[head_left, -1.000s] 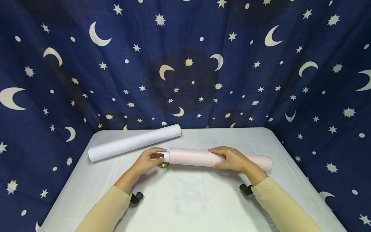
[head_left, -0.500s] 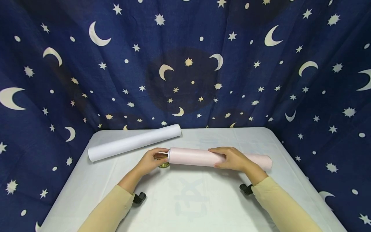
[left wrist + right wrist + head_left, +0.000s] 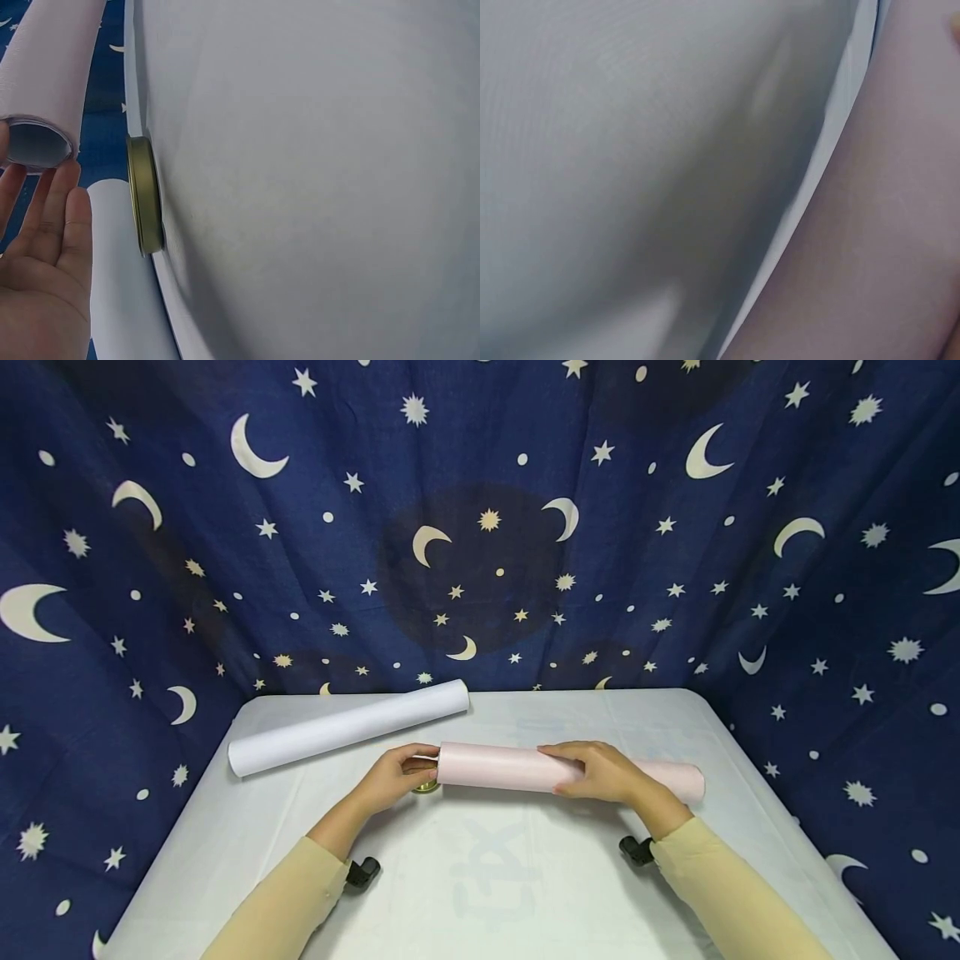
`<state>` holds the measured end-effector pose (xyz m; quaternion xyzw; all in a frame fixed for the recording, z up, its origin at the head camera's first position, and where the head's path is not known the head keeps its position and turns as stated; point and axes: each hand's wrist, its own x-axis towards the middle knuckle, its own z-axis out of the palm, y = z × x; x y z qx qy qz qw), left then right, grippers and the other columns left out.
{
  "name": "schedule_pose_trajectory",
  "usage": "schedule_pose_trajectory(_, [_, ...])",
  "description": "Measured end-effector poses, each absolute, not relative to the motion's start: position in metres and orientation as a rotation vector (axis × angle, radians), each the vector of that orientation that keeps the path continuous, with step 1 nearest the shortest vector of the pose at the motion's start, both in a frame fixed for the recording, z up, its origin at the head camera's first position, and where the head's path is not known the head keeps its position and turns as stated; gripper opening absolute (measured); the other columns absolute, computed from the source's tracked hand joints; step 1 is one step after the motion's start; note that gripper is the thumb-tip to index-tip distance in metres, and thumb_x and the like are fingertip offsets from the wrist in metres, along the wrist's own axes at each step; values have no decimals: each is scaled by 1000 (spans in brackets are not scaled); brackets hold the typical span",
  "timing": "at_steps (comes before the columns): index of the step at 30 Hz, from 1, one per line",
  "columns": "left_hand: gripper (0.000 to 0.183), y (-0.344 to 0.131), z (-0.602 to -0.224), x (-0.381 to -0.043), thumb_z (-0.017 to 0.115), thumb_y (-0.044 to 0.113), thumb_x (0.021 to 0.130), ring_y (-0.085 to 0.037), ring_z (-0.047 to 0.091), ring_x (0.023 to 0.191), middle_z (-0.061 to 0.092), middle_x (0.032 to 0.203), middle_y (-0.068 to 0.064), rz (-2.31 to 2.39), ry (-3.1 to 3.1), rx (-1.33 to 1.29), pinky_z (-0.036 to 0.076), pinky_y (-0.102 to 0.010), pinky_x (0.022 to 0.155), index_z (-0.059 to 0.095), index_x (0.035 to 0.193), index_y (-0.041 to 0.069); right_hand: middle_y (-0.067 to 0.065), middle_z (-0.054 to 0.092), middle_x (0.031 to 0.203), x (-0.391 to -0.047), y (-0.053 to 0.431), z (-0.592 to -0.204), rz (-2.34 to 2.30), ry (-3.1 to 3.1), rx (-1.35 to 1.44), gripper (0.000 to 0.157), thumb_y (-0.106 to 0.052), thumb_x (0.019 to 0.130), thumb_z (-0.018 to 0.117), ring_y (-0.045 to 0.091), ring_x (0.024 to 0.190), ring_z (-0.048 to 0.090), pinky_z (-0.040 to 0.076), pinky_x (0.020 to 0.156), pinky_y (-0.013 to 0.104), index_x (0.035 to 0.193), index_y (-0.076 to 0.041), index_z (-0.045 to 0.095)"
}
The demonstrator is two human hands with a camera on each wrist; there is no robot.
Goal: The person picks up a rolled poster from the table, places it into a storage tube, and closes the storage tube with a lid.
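Observation:
A pink paper tube lies crosswise in the head view, and my right hand grips it from above near its middle. At its left end is my left hand, the fingertips at the rim. In the left wrist view, straight fingers touch the lower rim of the hollow pink tube, whose edge shows thin layers. Pink surface fills the right side of the right wrist view. A flat round gold tin sits below the left fingers, partly hidden by them.
A white paper roll lies slanted at the back left of the white-covered table. A dark blue curtain with moons and stars stands behind and at both sides. Black wrist cameras hang below the sleeves.
The white inner piece that stuck out of the pink tube's left end has slid in, out of sight in the head view. My left hand moved slightly right; my right hand stayed.

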<state>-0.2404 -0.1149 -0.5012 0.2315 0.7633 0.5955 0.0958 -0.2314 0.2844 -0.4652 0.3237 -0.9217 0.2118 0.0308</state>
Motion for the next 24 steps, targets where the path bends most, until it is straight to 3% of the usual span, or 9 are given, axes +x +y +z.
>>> schedule_pose_trajectory(15, [42, -132, -497, -240, 70, 16, 95, -30, 67, 110, 66, 123, -19, 1624, 2428, 680, 53, -38, 94, 61, 131, -4, -2, 65, 133, -231, 289, -463, 690, -2845, 953, 68, -45, 79, 84, 24, 120, 61, 50, 96, 48, 140, -29, 61])
schedule_pose_trajectory(24, [45, -138, -499, -243, 73, 24, 93, -33, 59, 120, 67, 125, -12, 1444, 2564, 608, 48, -46, 102, 63, 131, 1, -2, 65, 133, -231, 292, -462, 684, -2829, 965, 68, -45, 79, 84, 23, 119, 62, 51, 96, 46, 140, -27, 61])
